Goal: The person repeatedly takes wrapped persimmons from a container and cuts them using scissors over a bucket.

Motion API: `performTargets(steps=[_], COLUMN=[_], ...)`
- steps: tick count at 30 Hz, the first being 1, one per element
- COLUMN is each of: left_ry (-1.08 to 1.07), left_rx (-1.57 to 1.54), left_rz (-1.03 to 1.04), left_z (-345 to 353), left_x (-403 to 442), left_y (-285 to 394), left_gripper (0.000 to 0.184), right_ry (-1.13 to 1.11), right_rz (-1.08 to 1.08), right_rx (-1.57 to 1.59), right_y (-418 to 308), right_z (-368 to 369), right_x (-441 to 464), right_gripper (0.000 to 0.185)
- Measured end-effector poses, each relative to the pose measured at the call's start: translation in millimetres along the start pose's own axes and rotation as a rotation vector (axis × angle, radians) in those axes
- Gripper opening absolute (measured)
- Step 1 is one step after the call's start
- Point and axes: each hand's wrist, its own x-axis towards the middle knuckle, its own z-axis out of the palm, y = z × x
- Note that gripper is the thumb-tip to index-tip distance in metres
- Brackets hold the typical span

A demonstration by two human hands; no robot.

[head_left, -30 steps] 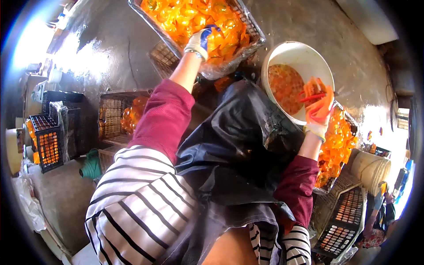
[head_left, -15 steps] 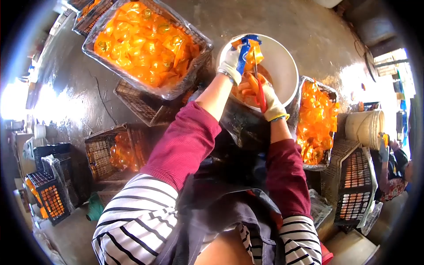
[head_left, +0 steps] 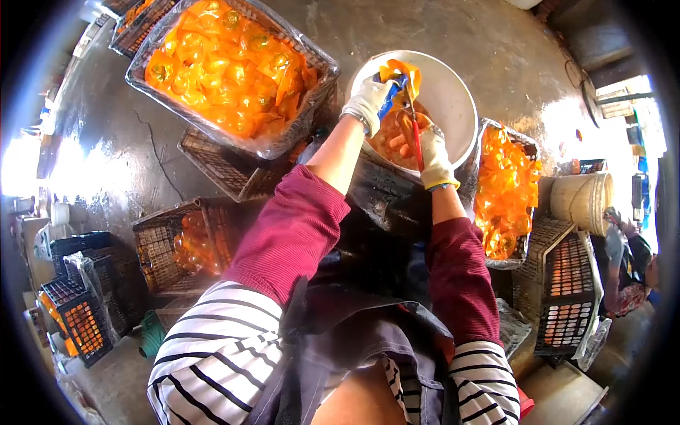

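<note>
My left hand (head_left: 368, 103), in a white glove with blue fingers, is closed round a glossy orange piece (head_left: 409, 74) that resembles bell pepper, over the white bucket (head_left: 459, 106). My right hand (head_left: 433, 152), in a white glove with orange fingers and a yellow cuff, grips a red-handled cutting tool (head_left: 418, 142). Its thin dark blade points up against the lower side of the orange piece; whether it is a knife or snips I cannot tell. Wet, pale orange matter (head_left: 388, 142) lies in the bucket, partly hidden by my hands.
A plastic-lined crate (head_left: 234, 145) heaped with orange pieces is at upper left, another lined crate (head_left: 504, 263) of them at right. Stacked crates (head_left: 177, 248) sit at left. A cream bucket (head_left: 584, 198) and a dark crate (head_left: 567, 297) stand right, beside another person (head_left: 627, 276).
The orange piece has turned and tipped slightly in my left hand. My right hand and the tool have shifted a little, with the red handle now more upright.
</note>
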Motion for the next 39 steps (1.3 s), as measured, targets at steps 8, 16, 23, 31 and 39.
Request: performTargets(steps=[8,16,23,31,39], left_ry=[0.171,-0.267,-0.033,0.208,0.209], left_rx=[0.205,-0.627,-0.376,0.141,-0.158], left_rz=[0.127,-0.077,0.009,0.062,0.102], left_z=[-11,15,21,10,15], left_x=[28,9,0,12,12], left_y=[-26,-21,-6,-13,-8], left_gripper=[0.028,0.032,0.039,0.04,0.032], right_ry=[0.001,-0.17,-0.045,0.046,0.044], right_rz=[0.025,0.045,0.054,-0.168,0.037], right_rx=[-0.133,0.109,-0.035,-0.158,-0.131], right_y=[-17,-23,-4,10,-17], right_z=[-2,-5,-15,-8,3], right_x=[-8,-11,6,13,-7], right_gripper=[0.027,0.029,0.028,0.033,0.034])
